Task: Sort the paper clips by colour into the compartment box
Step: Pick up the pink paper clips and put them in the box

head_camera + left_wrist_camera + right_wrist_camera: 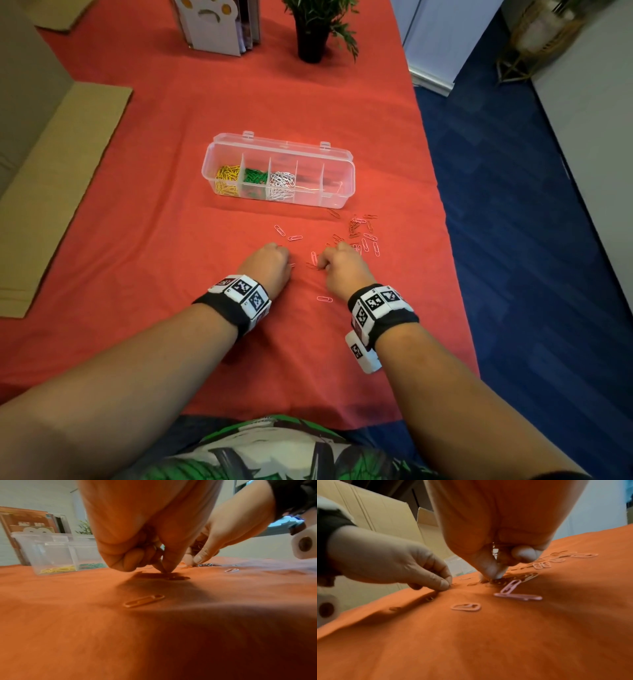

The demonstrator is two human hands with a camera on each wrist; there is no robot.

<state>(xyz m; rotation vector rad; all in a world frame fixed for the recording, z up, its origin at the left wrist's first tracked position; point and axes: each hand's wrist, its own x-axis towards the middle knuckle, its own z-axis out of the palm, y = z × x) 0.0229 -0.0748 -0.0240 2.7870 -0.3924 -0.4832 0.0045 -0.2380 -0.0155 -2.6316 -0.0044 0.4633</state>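
Observation:
The clear compartment box lies open on the red cloth, with yellow clips, green clips and white clips in its three left compartments. Loose pink clips and red clips are scattered in front of its right end. My left hand has its fingers curled, and its thumb and forefinger pinch a red clip down on the cloth. My right hand holds a bunch of red clips in its palm and pinches another at the cloth.
Pink clips lie just near my right fingertips, and one lies between my wrists. Flat cardboard sits at the left. A black plant pot and a file holder stand at the back. The table edge drops to blue floor on the right.

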